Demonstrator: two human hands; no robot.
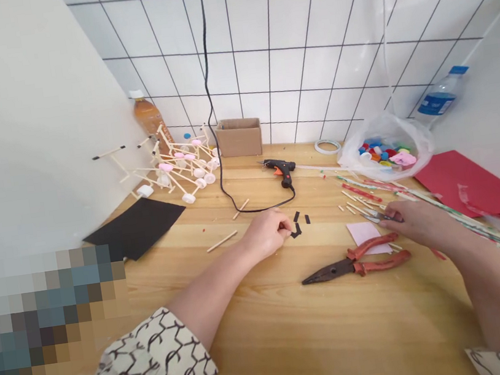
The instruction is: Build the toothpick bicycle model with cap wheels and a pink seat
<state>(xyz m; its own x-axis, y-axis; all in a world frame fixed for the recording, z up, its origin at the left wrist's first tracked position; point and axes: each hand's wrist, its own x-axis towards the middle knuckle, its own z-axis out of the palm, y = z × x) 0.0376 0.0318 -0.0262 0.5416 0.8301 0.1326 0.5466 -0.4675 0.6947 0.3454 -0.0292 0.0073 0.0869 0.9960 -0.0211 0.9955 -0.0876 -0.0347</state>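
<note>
Near the middle of the wooden table, my left hand (269, 233) is closed, its fingertips beside small black paper strips (297, 228); whether it pinches one is hard to make out. My right hand (406, 218) is closed on a small metal tool (377, 215), perhaps tweezers or scissors, largely covered by the fingers. Orange-handled pliers (353, 261) lie between me and the strips, their handle over a pale pink paper (357, 233). Thin wooden sticks (221, 241) lie left of my left hand, and cut stick pieces (350, 207) near the tool.
A black glue gun (281, 169) with its cord lies behind. Stick models (181, 163), a bottle (148, 118) and black paper (139, 226) are left; a cardboard box (239, 138) is at the wall. Right are a bag of caps (385, 153), red paper (477, 183) and long sticks.
</note>
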